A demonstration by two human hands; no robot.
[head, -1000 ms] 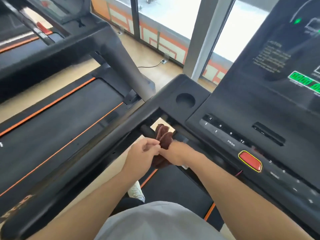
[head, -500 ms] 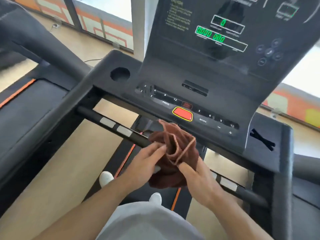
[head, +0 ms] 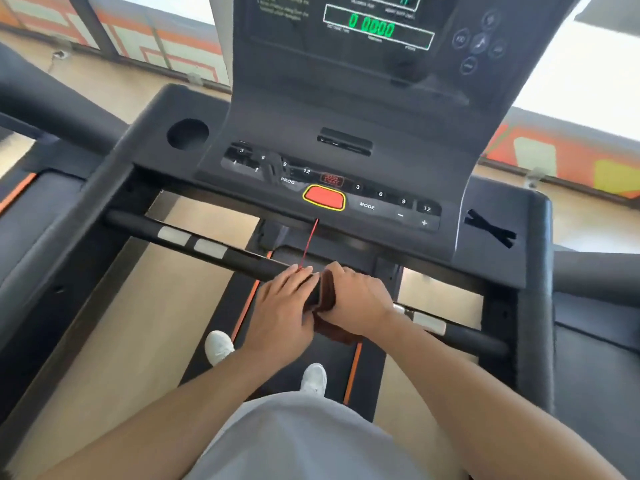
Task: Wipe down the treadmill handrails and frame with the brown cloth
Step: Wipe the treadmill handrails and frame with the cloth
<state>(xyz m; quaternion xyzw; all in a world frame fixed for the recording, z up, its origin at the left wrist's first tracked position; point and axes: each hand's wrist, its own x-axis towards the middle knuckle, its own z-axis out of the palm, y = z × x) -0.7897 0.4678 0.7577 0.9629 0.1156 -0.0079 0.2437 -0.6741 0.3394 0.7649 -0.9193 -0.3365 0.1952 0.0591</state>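
Observation:
The brown cloth (head: pixel 327 308) is folded over the middle of the black front crossbar handrail (head: pixel 221 252) of the treadmill. My left hand (head: pixel 282 306) lies flat on the cloth's left side, fingers pointing forward. My right hand (head: pixel 360 303) is wrapped over the bar and the cloth from the right. Most of the cloth is hidden under my hands; a brown edge hangs below the bar. The left side rail (head: pixel 69 244) and right side rail (head: pixel 533 306) of the frame run down both sides.
The console (head: pixel 346 143) rises just ahead, with a red stop button (head: pixel 324 198), a thin red safety cord (head: pixel 309 242) hanging to the bar, and a round cup hole (head: pixel 187 133). Silver pulse sensors (head: pixel 192 242) sit on the bar. My white shoes (head: pixel 219 346) stand on the belt.
The cloth was bunched and lifted in both hands; now it is pressed down flat around the middle of the crossbar. The view has swung to face the console squarely.

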